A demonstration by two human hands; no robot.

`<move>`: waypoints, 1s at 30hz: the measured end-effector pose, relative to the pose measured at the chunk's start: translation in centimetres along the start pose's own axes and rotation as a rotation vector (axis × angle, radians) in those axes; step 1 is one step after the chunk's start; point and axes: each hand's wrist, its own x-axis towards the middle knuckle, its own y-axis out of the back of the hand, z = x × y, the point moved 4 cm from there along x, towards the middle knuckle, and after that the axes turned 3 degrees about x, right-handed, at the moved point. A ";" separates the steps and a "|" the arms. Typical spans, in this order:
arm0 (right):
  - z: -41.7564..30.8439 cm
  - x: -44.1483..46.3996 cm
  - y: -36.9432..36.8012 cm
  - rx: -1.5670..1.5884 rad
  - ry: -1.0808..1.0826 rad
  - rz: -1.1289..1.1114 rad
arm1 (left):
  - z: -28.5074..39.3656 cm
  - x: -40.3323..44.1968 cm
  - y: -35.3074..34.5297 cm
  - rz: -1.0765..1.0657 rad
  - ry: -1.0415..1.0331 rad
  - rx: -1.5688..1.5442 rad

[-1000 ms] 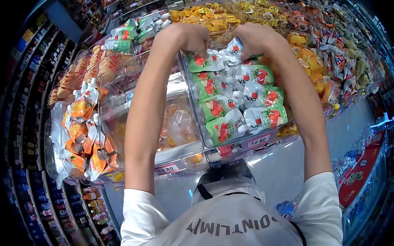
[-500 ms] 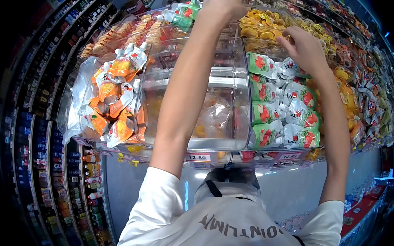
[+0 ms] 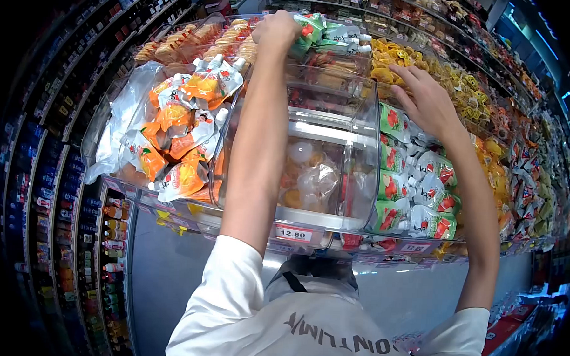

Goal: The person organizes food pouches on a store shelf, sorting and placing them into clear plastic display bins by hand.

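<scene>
My left hand (image 3: 278, 32) reaches over the far side of the display, its fingers curled down and mostly hidden from me. Just right of it, green-and-white spouted pouches (image 3: 332, 37) lie on top of the far bins. Whether the fingers grip anything there is hidden. My right hand (image 3: 428, 103) hovers with fingers apart, holding nothing, over the far end of a bin with green spouted pouches (image 3: 395, 158). Beyond its fingertips are yellow-wrapped packets (image 3: 392, 55). Between my arms stands a clear bin (image 3: 360, 210) with a crumpled clear plastic bag (image 3: 318, 182) visible at its bottom.
Orange spouted pouches (image 3: 176, 119) fill the left bin, beside a clear plastic bag (image 3: 112, 123). Round wrapped snacks (image 3: 176, 45) sit behind them. A 12.80 price tag (image 3: 293, 234) marks the front edge. Drink shelves (image 3: 114, 234) line the left.
My left hand has moved from the right of the far green pouches to their left. My right hand's fingers have straightened. The whole view has shifted slightly.
</scene>
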 end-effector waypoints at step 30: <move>0.9 0.0 1.8 0.860 -0.322 0.316 | 14.4 -9.2 5.5 0.058 -1.366 -0.597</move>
